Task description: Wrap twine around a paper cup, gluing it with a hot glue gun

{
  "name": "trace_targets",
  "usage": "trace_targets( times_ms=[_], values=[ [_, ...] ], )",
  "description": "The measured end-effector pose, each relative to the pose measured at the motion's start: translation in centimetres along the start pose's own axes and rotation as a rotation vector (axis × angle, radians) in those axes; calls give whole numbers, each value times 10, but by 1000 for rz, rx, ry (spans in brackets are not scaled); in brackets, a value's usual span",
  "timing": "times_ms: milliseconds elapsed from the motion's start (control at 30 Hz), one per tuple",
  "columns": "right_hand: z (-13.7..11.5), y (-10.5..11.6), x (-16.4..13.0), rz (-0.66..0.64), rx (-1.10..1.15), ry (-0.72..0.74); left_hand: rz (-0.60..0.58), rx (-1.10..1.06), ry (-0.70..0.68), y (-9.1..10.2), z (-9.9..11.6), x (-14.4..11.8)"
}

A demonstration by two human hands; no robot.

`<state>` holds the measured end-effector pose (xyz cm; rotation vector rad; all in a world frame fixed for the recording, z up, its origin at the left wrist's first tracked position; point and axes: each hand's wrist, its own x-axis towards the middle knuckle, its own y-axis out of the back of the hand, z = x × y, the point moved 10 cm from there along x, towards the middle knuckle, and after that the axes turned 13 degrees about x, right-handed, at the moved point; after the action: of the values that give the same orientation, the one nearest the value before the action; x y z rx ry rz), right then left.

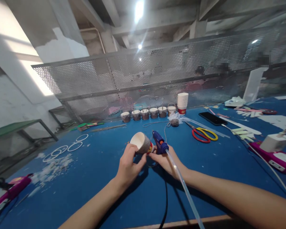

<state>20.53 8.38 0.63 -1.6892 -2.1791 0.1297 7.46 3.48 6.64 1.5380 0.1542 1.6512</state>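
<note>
My left hand [128, 164] is closed around a paper cup [143, 143], which lies tilted with its white open mouth facing up and left. Greyish cord or twine covers part of the cup's side, and some red and yellow print shows near its base. In my right hand [171, 163] is a blue hot glue gun [159, 142], its nozzle pointing up and away from me. The fingertips of this hand are at the cup's base; whether they touch it I cannot tell. A long clear glue stick [184, 187] runs from the gun's back toward me.
Several wrapped cups [153, 113] stand in a row at the back, beside a stack of paper cups [182, 102]. A ball of cord [174, 122], scissors [205, 135] and a phone [213, 118] lie to the right. Power strips [274, 157] sit at both sides; white rings [75, 146] lie left.
</note>
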Motion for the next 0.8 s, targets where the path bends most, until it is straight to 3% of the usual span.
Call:
trace_targets(
  times_ms=[133,300,467,800],
  values=[
    [-9,3,1,-9,-78,56,-28,46,15,0,0,0],
    [0,4,-1,-11,-94,-24,-51,62,24,0,1,0],
    [-2,13,0,52,-122,-2,-43,85,17,0,-4,0],
    [-25,14,-1,24,-230,180,-346,-55,240,-32,-18,-3]
  ],
)
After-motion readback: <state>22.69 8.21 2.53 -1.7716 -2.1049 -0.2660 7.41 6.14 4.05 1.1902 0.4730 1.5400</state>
